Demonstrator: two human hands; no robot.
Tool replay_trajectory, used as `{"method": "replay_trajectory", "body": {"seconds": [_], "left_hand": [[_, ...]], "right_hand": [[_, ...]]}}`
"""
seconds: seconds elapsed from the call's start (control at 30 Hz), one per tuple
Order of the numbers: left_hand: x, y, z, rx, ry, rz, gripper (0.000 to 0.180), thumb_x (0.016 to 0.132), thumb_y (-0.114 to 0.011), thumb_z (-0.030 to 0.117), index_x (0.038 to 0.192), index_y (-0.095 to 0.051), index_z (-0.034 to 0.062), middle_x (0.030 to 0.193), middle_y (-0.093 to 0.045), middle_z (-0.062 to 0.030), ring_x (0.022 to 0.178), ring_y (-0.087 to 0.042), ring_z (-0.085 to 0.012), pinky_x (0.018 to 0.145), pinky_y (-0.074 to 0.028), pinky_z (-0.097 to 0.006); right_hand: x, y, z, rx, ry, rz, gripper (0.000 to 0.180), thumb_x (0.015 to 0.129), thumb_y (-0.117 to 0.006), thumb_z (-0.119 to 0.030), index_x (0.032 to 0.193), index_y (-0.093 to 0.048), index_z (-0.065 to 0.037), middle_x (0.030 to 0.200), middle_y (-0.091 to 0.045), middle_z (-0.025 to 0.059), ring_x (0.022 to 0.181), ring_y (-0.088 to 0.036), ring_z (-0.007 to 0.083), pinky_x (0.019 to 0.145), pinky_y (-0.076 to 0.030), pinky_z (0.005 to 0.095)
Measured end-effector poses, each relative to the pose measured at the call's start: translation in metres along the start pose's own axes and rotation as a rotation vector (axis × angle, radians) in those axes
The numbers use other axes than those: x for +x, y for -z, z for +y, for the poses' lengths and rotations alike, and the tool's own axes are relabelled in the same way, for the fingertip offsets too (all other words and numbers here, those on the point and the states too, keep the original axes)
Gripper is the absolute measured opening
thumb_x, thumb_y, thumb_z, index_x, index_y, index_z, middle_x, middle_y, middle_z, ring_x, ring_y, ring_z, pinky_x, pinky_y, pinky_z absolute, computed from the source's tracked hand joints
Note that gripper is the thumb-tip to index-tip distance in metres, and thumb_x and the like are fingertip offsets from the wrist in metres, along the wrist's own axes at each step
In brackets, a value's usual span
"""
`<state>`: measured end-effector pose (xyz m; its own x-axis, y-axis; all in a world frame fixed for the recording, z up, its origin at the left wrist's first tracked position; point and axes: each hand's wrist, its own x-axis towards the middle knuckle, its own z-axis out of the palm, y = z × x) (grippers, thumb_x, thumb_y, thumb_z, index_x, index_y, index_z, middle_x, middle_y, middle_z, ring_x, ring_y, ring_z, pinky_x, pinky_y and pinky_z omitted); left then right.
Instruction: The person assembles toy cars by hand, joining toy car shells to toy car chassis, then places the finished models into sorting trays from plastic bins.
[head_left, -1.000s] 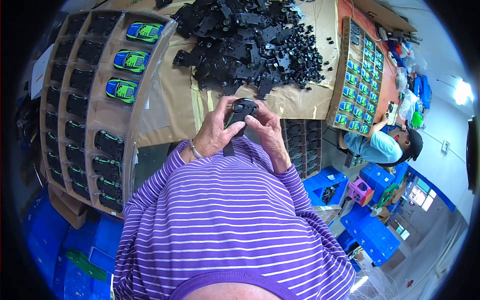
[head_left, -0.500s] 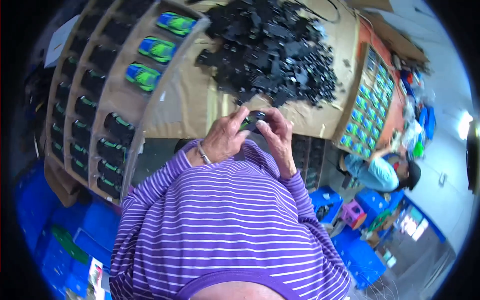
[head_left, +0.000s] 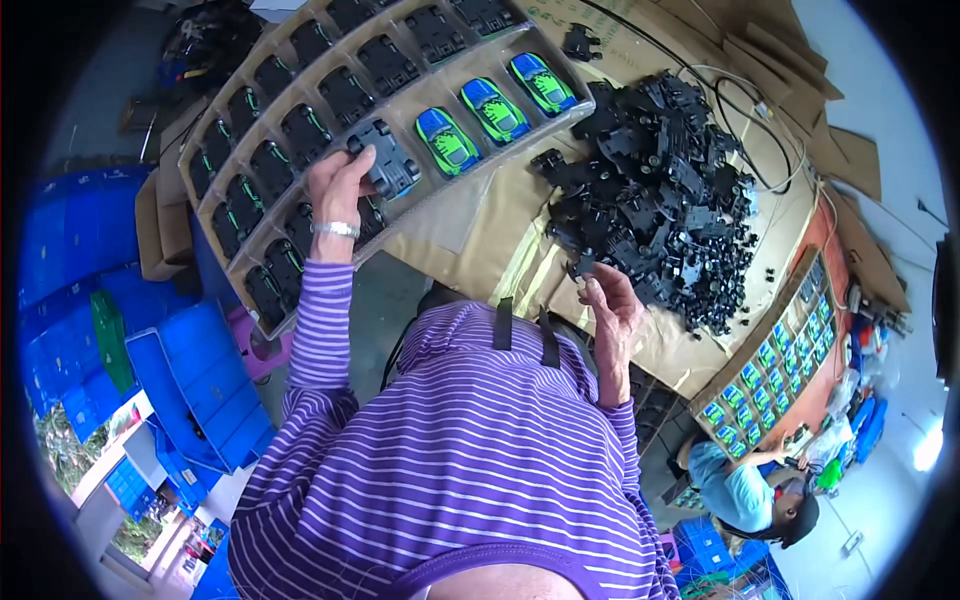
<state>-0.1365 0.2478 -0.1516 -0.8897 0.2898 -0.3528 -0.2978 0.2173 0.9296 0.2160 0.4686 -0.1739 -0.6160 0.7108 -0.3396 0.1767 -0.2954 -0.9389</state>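
My left hand [head_left: 338, 190] grips a toy car [head_left: 386, 158], its black underside turned up, above the front row of the divided tray [head_left: 430, 190]. Beside it in that row sit three blue and green toy cars [head_left: 492, 110]. On the right, my right hand [head_left: 614, 308] pinches a small black plastic part [head_left: 579, 268]. This hand is by the near edge of a big heap of black plastic chassis parts [head_left: 650, 190].
Other tray compartments hold black undersides [head_left: 270, 165] facing up. A second tray of blue and green cars [head_left: 775, 375] stands at the right, near another person [head_left: 735, 490]. A black cable [head_left: 720, 105] lies behind the heap. Blue bins [head_left: 200, 385] stand at the left.
My hands were together at my chest around a small car. They have parted: the left carried a car to the tray, the right reached the heap's edge. The view has turned left.
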Motion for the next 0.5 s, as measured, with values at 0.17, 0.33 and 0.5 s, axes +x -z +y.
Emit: {"method": "replay_trajectory", "body": {"seconds": [0.17, 0.33, 0.5], "left_hand": [[0.017, -0.010, -0.007, 0.003, 0.026, -0.038, 0.017, 0.084, -0.074, 0.008, 0.082, -0.064, -0.0052, 0.085, -0.068, -0.0132, 0.073, -0.071, -0.0199, 0.062, -0.063, -0.038], [0.008, -0.025, 0.006, 0.974, -0.394, 0.222, 0.035, 0.078, -0.082, 0.016, 0.085, -0.057, -0.0062, 0.080, -0.068, -0.0213, 0.059, -0.070, -0.0280, 0.056, -0.057, -0.038], [-0.018, -0.062, 0.062, 1.320, -0.176, 0.262, 0.052, 0.074, -0.084, 0.025, 0.111, -0.057, 0.0008, 0.095, -0.068, -0.0239, 0.099, -0.067, -0.0400, 0.081, -0.052, -0.050]], "right_hand": [[-0.005, 0.005, 0.009, -0.064, -0.025, 0.000, 0.030, 0.095, -0.068, -0.016, 0.121, -0.063, -0.002, 0.108, -0.069, 0.0060, 0.092, -0.066, 0.0119, 0.078, -0.055, 0.0267], [-0.010, 0.015, 0.014, -0.013, -0.032, 0.126, 0.029, 0.093, -0.070, -0.013, 0.117, -0.065, 0.001, 0.103, -0.068, 0.0040, 0.087, -0.063, 0.0087, 0.077, -0.053, 0.0246], [-0.021, 0.043, 0.026, -0.071, -0.053, 0.155, 0.027, 0.093, -0.070, -0.014, 0.114, -0.065, 0.001, 0.099, -0.067, 0.0051, 0.088, -0.063, 0.0107, 0.078, -0.054, 0.0255]]}}
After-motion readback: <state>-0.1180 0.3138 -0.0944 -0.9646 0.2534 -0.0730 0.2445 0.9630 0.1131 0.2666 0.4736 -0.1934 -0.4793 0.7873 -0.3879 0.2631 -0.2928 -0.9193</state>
